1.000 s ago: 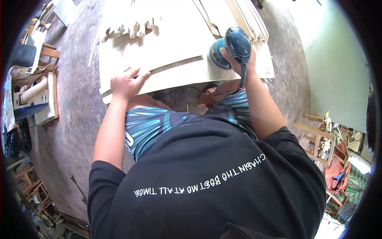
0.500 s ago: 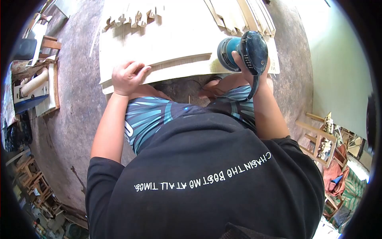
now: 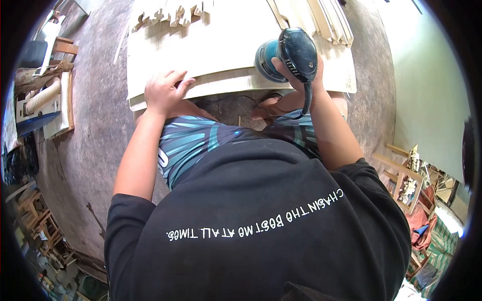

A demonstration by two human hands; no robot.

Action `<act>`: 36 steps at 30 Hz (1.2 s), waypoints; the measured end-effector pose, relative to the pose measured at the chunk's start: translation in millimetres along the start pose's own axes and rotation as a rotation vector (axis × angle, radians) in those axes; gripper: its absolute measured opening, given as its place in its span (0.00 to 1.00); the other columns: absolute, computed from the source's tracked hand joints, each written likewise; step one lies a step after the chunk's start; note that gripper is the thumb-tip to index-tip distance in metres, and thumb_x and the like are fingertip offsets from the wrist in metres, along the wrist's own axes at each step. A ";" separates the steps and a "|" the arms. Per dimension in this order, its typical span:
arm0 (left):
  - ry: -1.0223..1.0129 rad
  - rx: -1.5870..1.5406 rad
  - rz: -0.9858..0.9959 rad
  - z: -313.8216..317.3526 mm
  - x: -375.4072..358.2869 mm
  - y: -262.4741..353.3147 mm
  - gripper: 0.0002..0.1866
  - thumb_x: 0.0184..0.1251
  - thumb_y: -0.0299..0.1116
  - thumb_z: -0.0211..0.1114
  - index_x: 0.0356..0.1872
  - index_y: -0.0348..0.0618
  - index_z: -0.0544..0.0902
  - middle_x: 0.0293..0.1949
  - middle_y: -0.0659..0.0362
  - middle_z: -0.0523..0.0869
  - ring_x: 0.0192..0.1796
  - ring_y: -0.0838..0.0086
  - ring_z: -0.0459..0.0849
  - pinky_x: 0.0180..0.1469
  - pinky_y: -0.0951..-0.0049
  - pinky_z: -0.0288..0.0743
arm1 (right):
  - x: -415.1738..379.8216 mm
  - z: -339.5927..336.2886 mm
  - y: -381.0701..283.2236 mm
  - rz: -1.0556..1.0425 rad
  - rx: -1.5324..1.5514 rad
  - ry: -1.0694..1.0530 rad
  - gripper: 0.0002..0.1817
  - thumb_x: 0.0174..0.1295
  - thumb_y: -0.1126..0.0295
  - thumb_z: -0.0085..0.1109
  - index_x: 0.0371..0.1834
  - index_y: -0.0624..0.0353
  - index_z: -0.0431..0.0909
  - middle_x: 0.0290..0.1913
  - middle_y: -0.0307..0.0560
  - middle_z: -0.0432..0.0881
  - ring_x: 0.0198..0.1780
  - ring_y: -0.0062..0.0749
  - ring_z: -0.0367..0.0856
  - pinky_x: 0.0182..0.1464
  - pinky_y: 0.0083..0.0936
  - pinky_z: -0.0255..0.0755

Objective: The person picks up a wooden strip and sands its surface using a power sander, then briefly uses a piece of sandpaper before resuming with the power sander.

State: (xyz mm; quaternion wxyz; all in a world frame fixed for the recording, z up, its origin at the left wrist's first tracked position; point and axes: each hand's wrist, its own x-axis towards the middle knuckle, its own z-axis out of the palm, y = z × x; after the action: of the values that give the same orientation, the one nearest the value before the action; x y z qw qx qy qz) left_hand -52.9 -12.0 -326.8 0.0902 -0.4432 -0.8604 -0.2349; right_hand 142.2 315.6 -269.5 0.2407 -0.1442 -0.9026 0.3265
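A teal and black orbital sander is gripped in my right hand, its round pad tilted on edge at the right end of a pale wooden strip. Along the front edge of a light wooden board lies this strip. My left hand presses on the strip's left end, fingers curled over it and the thumb pointing right. From the sander's lower end a black cord curves down beside my right forearm.
Several small notched wood pieces sit at the board's far left. Long wooden strips lie at its far right. On the left floor stands a machine with a ribbed hose; a wooden frame is at right.
My right hand has carried the sander left and slightly away from me, so it now overlaps the strip's right end. My left hand stays at the strip's left end.
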 end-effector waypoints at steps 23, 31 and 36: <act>-0.017 0.008 -0.095 8.1 -2.7 -6.3 0.17 0.63 0.56 0.77 0.42 0.58 0.94 0.35 0.64 0.91 0.40 0.63 0.90 0.41 0.60 0.83 | 29.5 51.2 -35.2 0.058 0.184 -0.300 0.30 0.55 0.52 0.86 0.57 0.53 0.86 0.49 0.42 0.92 0.51 0.30 0.90 0.58 0.32 0.83; -0.009 0.039 -0.079 18.4 -5.9 -17.7 0.19 0.63 0.56 0.79 0.42 0.54 0.95 0.32 0.63 0.90 0.36 0.61 0.90 0.39 0.59 0.83 | 28.4 105.8 -46.6 -0.003 0.441 -0.127 0.48 0.43 0.54 0.89 0.70 0.52 0.75 0.54 0.53 0.89 0.56 0.48 0.90 0.62 0.40 0.82; 0.013 0.042 -0.044 19.9 -4.7 -21.0 0.18 0.61 0.54 0.80 0.42 0.53 0.95 0.32 0.62 0.90 0.34 0.61 0.90 0.38 0.60 0.83 | 29.3 104.7 -53.0 -0.147 0.456 -0.088 0.45 0.44 0.54 0.88 0.68 0.54 0.78 0.57 0.58 0.88 0.59 0.55 0.88 0.63 0.42 0.81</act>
State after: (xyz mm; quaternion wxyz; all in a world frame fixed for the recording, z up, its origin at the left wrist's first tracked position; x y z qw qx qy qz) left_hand -65.9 -16.2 -352.7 0.0997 -0.4205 -0.8742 -0.2216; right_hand 56.8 233.9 -294.9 0.2506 -0.0059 -0.8233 0.5092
